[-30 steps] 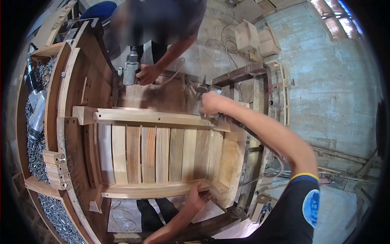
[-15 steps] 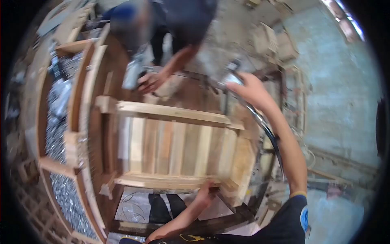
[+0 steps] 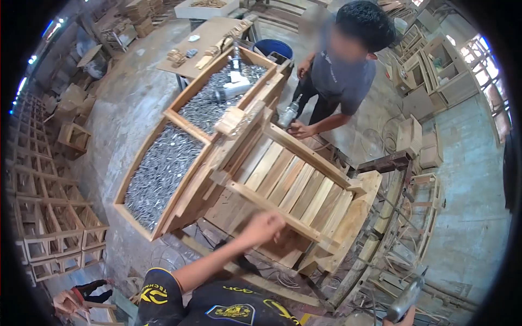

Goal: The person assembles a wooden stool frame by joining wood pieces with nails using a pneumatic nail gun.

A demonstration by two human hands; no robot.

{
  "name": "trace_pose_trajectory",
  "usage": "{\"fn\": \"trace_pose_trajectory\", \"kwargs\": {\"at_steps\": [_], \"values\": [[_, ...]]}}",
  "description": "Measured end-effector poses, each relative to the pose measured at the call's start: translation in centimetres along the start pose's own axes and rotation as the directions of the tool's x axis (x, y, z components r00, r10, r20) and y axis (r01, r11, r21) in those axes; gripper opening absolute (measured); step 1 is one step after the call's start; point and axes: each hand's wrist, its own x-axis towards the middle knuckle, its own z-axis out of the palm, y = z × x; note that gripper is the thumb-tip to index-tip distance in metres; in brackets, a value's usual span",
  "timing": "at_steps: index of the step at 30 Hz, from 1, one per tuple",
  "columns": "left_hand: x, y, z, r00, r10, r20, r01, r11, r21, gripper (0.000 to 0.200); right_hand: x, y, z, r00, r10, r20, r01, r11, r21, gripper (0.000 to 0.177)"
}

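Note:
A slatted wooden frame (image 3: 291, 182) lies on the workbench, its pale slats set between two long rails. Over its near rail (image 3: 272, 213) hovers my left hand (image 3: 263, 228), slightly blurred, fingers curled; whatever they hold is hidden. At the lower right edge my right hand (image 3: 403, 318) grips a silver air screwdriver (image 3: 408, 298), its bit pointing up and away from the frame. Only part of that hand shows. Across the frame, a co-worker's hand (image 3: 302, 129) is beside another air screwdriver (image 3: 289, 114).
Left of the frame stands a wooden tray (image 3: 138, 152) with two compartments of small silver screws. Another power tool (image 3: 232, 89) lies on the screws in its far compartment. A blue bin (image 3: 273, 48) stands beyond. Stacked wooden frames (image 3: 57, 217) fill the far left.
My view has turned and widened. My right hand with the screwdriver has gone from above the frame's far right to the lower right edge. My left hand has risen from the near rail's right end.

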Motion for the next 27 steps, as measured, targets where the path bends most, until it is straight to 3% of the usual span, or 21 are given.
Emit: {"fn": "trace_pose_trajectory", "kwargs": {"at_steps": [1,2,3,4,5,6,7,8,10,13,16,19,23,27], "values": [[0.2,-0.1,-2.7,0.973,0.185,-0.140,-0.137,0.945,0.297,0.021,-2.3,2.5,1.1,0.996,-0.036,-0.078,0.034,0.999,-0.026,0.067],[-2.0,4.7,-4.2,0.936,0.217,-0.279,-0.109,0.928,0.355,0.025,-4.3,4.9,2.8,0.985,-0.069,-0.157,0.060,0.996,-0.059,0.063],[-1.9,5.0,-7.4,0.877,0.362,-0.317,-0.245,0.902,0.355,0.028,-5.8,6.1,3.9,0.966,-0.105,-0.236,0.083,0.991,-0.102,0.060],[-2.7,7.2,-8.7,0.771,0.471,-0.428,-0.342,0.874,0.346,0.032,-7.2,5.0,4.0,0.979,0.037,-0.201,-0.035,0.999,0.012,0.059],[-4.4,10.9,-9.6,0.773,0.326,-0.545,-0.186,0.937,0.297,0.036,-8.9,2.9,4.0,0.972,0.180,-0.151,-0.163,0.979,0.121,0.057],[-2.9,10.4,-13.3,0.632,0.560,-0.535,-0.175,0.777,0.605,0.033,-10.2,1.6,4.5,0.944,0.317,-0.090,-0.291,0.930,0.224,0.056],[-1.8,10.5,-16.8,0.586,0.656,-0.476,-0.113,0.648,0.753,0.031,-12.5,4.1,7.9,0.898,0.437,-0.048,-0.419,0.884,0.205,0.059],[-0.7,10.7,-20.0,0.542,0.739,-0.400,-0.037,0.497,0.867,0.028,-14.8,6.5,11.2,0.835,0.550,-0.005,-0.540,0.823,0.177,0.062],[1.4,11.6,-24.8,0.432,0.868,-0.245,-0.018,0.280,0.960,0.029,-17.5,5.0,14.9,0.733,0.674,0.094,-0.673,0.698,0.244,0.059],[1.5,12.3,-29.6,0.663,0.616,-0.424,0.354,0.241,0.904,0.033,-20.5,-0.6,18.7,0.627,0.714,0.312,-0.742,0.424,0.520,0.056],[-2.7,7.9,-28.9,0.821,0.481,-0.309,0.347,0.009,0.938,0.036,-21.9,-6.7,20.5,0.607,0.627,0.489,-0.679,0.089,0.729,0.053],[-4.7,4.6,-27.1,0.739,0.657,-0.148,0.147,0.057,0.987,0.037,-22.2,-11.3,20.6,0.668,0.482,0.566,-0.605,-0.091,0.791,0.051],[-5.8,3.2,-27.5,0.666,0.745,0.038,0.026,-0.073,0.997,0.029,-20.4,-13.7,20.5,0.757,0.342,0.557,-0.588,-0.016,0.808,0.049],[-6.3,3.2,-28.0,0.680,0.724,0.116,0.012,-0.169,0.986,0.026,-17.6,-13.7,21.4,0.818,0.228,0.528,-0.541,-0.006,0.841,0.044]]}}
